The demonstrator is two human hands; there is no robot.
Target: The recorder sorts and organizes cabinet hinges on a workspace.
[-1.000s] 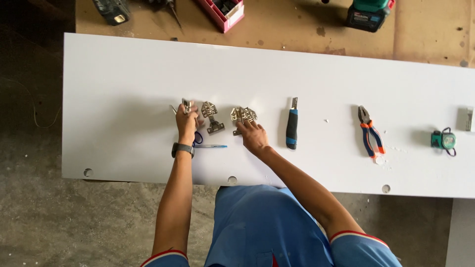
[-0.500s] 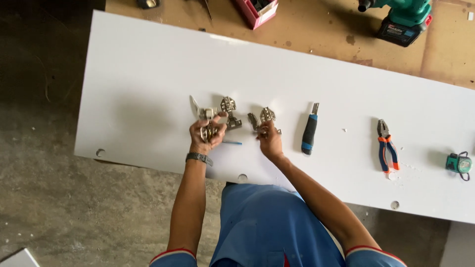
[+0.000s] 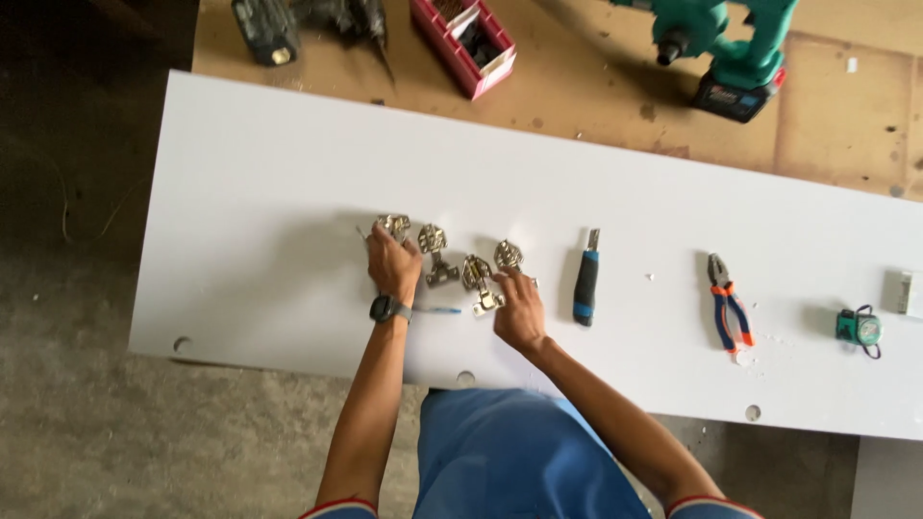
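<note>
One broad white board [image 3: 288,192] took up most of the view, lying across a brown workbench [image 3: 596,96]. On the bench beyond it stood a green cordless drill [image 3: 731,43] and a red parts box [image 3: 464,43]. Next in size came the hands. The left hand [image 3: 392,264], with a dark watch [image 3: 388,308] on its wrist, was curled around a metal hinge [image 3: 393,227] near the middle of the board, fingers closed on it. The right hand [image 3: 519,312] lay flatter, its fingers loosely spread and reaching to two more hinges, one [image 3: 477,277] just off its fingertips and another [image 3: 508,255] beside it; whether it actually gripped either could not be told. A fourth hinge [image 3: 435,252] lay between the two hands. To the right along the board were a blue-handled utility knife [image 3: 586,284], then pliers [image 3: 727,308] with orange and blue grips, then a small green tape measure [image 3: 859,328] well apart near the end. A thin blue pen [image 3: 437,309] lay just beside the watch.
</note>
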